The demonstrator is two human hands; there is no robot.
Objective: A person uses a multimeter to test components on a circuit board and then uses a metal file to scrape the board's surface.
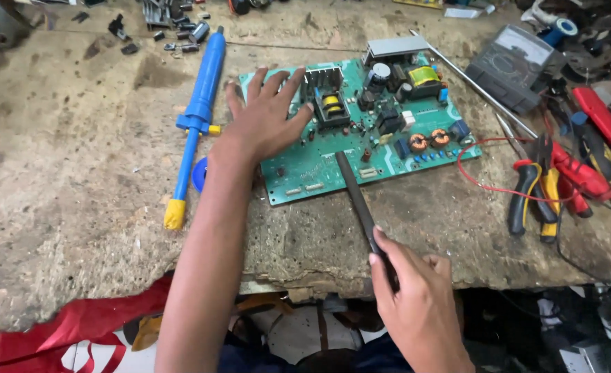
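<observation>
A green circuit board [388,148] with capacitors, coils and a yellow transformer lies on a worn stone workbench [77,159]. My left hand [267,114] rests flat on the board's left part, fingers spread, holding it down. My right hand [416,304] grips the handle end of a long dark flat tool [356,200], like a file or soldering iron. Its tip touches the board near the lower middle edge.
A blue desoldering pump [195,121] with a yellow tip lies left of the board. Pliers with red and yellow handles [547,190], a red wire [481,183], a grey multimeter [516,65] and a metal rod [474,86] sit at right. Red cloth [77,328] hangs below the bench edge.
</observation>
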